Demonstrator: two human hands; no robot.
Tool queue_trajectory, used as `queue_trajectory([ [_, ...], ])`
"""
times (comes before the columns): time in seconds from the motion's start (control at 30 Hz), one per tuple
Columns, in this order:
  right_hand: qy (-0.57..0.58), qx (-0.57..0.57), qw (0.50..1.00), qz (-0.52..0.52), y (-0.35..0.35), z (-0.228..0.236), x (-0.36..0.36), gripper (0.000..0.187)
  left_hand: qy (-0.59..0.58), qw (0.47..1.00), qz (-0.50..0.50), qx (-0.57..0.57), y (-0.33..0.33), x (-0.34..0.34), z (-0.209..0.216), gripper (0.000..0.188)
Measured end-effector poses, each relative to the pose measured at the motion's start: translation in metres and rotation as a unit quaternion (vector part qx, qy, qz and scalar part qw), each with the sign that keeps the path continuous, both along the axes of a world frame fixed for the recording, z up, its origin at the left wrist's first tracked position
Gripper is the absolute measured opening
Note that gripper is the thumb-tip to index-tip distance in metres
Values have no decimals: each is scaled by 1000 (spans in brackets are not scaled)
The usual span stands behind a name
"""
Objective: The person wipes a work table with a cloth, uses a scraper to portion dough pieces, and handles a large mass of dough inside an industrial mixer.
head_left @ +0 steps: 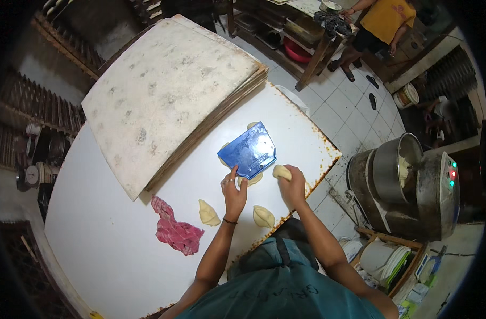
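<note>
My left hand (234, 192) grips the near edge of a blue plastic dough scraper (249, 150) that lies flat on the white table (110, 234), covering part of a dough mass. My right hand (293, 183) closes over a pale dough piece (281, 171) just right of the scraper. Two more shaped dough pieces rest on the table close to me, one (208, 212) left of my left wrist, one (263, 216) between my forearms. A bit of dough (252, 125) shows beyond the scraper's far edge.
A crumpled pink cloth (173, 229) lies left of the dough. A stack of floured boards (168, 90) covers the table's far half. A metal mixer with a bowl (408, 183) stands on the right. A person in a yellow shirt (384, 21) is by shelves at the back.
</note>
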State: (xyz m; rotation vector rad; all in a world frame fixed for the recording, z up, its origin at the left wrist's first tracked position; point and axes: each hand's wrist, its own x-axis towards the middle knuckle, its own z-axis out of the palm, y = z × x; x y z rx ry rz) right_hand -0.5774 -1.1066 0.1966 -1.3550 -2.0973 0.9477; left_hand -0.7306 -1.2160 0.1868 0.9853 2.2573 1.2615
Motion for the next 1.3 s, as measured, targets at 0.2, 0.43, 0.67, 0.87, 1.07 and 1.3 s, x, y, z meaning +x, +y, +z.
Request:
queue_trajectory([
  [0.2,170,-122,958,-198,10,16,-10,33,-63,996,58,30,1,1,-20,35],
  [0.43,132,-93,982,-101,19,-11,-12,35,-130,986,74,70,6,-1,-25,35],
  [0.67,51,85,995,22,24,-7,-45,34,-212,969,81,93,11,-3,-13,34],
  [0.87,-159,85,980,84,19,14,-40,79,-54,997,45,9,8,0,-17,35],
  [1.07,-61,127,983,118,18,21,-21,79,15,999,27,-25,5,3,-4,36],
  [1.3,-208,153,946,196,12,6,-35,56,22,999,40,19,6,5,-9,36],
])
